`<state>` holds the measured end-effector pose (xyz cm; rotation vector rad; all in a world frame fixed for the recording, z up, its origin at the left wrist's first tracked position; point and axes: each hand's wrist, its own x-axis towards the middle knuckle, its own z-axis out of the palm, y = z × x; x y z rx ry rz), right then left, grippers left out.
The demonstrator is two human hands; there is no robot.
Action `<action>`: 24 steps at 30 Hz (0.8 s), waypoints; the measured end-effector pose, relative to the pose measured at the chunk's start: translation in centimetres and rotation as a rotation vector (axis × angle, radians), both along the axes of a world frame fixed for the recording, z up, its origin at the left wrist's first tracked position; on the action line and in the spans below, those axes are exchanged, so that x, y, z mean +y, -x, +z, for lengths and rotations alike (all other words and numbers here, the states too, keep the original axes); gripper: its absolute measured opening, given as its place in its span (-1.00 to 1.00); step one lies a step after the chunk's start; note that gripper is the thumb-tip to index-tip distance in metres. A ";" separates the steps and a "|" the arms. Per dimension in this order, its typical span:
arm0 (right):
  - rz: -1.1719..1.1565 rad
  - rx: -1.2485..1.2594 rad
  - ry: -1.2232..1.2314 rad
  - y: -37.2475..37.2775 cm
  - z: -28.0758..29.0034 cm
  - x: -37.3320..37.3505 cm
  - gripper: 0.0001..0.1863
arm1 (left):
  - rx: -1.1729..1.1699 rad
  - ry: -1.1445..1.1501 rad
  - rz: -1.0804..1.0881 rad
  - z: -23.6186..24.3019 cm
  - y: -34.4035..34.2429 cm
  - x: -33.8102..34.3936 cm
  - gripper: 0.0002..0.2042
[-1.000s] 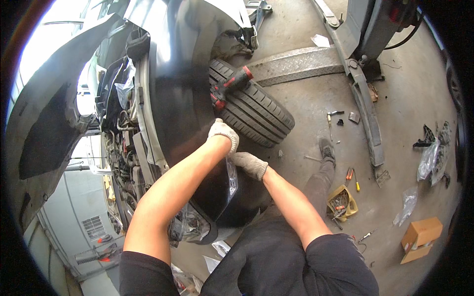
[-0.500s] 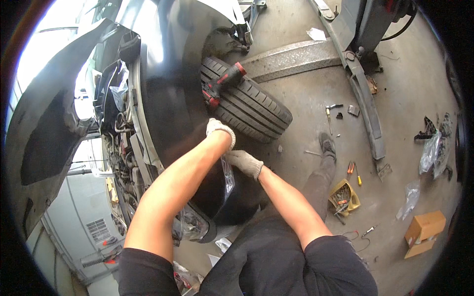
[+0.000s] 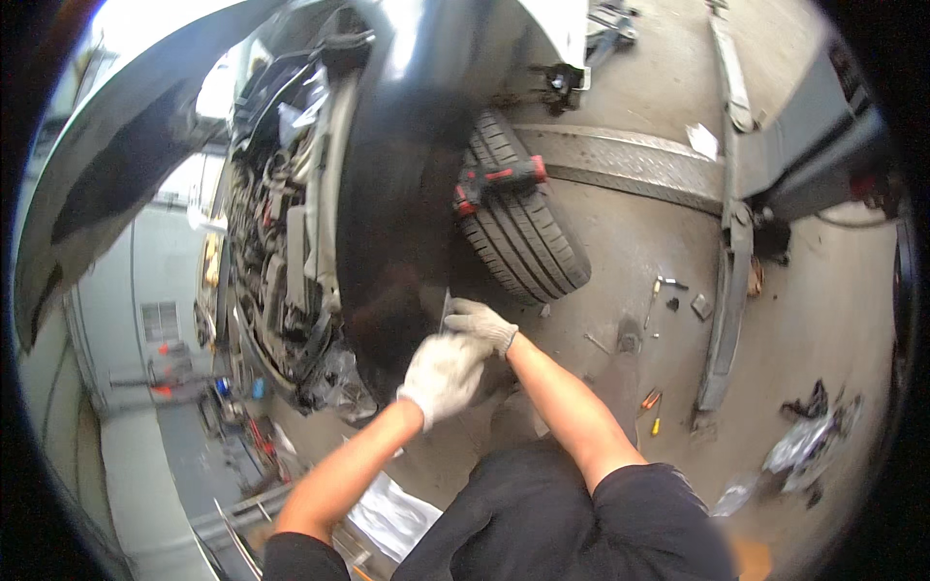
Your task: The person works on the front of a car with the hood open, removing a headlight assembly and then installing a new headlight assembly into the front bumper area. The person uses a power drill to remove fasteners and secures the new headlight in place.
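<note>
Both hands wear pale knit gloves and meet at the lower edge of a black car panel, just in front of the tire. My left hand is smeared by motion, so its fingers cannot be read. Above it, my right hand has its fingers curled at the panel edge, beside a thin, clear, shiny strip; what they grip is hidden. A black and red cordless power tool lies on the tire's tread.
An uncovered engine bay lies left of the panel. Lift arms and a diamond-plate ramp are at right. Hand tools, including screwdrivers, lie on the floor near my foot. Plastic-wrapped parts are farther right.
My left hand has come down from the wheel-arch edge to below my right hand. The view has shifted, so car and tire sit farther right. The power tool stays on the tire.
</note>
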<state>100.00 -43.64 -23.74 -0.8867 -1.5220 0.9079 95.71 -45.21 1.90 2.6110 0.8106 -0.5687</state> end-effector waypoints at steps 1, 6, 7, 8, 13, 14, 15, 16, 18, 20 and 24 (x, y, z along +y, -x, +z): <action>0.123 0.456 0.320 -0.2 1.1 0.2 -0.66 | -0.118 -0.022 0.082 -0.6 2.8 -1.9 -0.78; 0.323 0.669 0.845 -3.3 7.1 0.0 -0.65 | -0.077 0.033 0.886 1.2 13.2 -15.2 -0.76; 0.313 0.659 0.858 -3.3 7.3 0.0 -0.65 | -0.022 0.023 0.979 1.1 15.0 -18.0 -0.74; 0.299 0.651 0.868 -3.2 7.4 0.1 -0.65 | 0.035 0.014 1.068 0.8 17.0 -20.7 -0.72; 0.336 0.596 1.006 -2.7 5.3 0.6 -0.64 | 0.244 0.168 1.425 -3.2 22.6 -30.2 -0.66; 0.362 0.534 0.971 -2.9 5.5 0.8 -0.63 | 0.227 0.198 1.447 -4.1 23.3 -30.7 -0.66; 0.389 0.471 0.935 -3.3 5.9 1.1 -0.63 | 0.209 0.229 1.468 -5.2 24.1 -31.0 -0.67; 0.412 0.413 0.896 -3.7 6.3 1.6 -0.63 | 0.192 0.258 1.483 -6.3 24.7 -31.3 -0.67; 0.434 0.223 0.903 -5.1 7.7 2.5 -0.60 | 0.255 0.252 1.456 -6.5 23.7 -28.6 -0.65; 0.426 0.158 0.919 -6.1 8.7 3.0 -0.59 | 0.274 0.262 1.443 -7.6 24.1 -26.2 -0.64; 0.454 0.079 0.904 -5.8 6.9 3.4 -0.70 | 0.021 0.234 1.301 -8.8 23.7 -20.3 -0.60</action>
